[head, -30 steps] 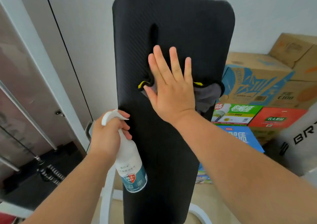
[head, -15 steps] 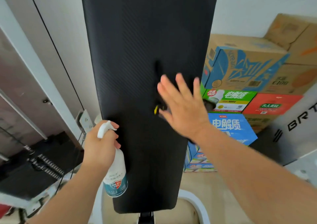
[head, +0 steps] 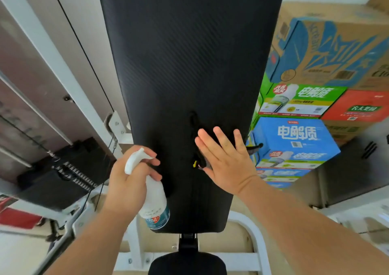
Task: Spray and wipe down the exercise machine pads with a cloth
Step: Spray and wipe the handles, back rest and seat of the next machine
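A tall black back pad (head: 189,64) fills the middle of the view, upright and ribbed. My right hand (head: 226,159) lies flat with fingers spread on its lower part, pressing a dark cloth (head: 194,127) with a yellow edge against the pad; most of the cloth is hidden under the palm. My left hand (head: 128,182) grips a white spray bottle (head: 154,201) with a teal label beside the pad's lower left edge, nozzle up. A second black pad (head: 187,263) shows at the bottom edge.
Stacked cardboard boxes (head: 294,140) in blue, green and red stand close on the right. The machine's white frame (head: 134,251) runs below the pad. A black weight stack (head: 69,173) with cables sits at left. A grey cabinet (head: 357,169) stands at far right.
My right hand has slid the cloth down the pad, from its middle to its lower part. The view has dropped, so the pad's bottom edge and the lower pad now show.
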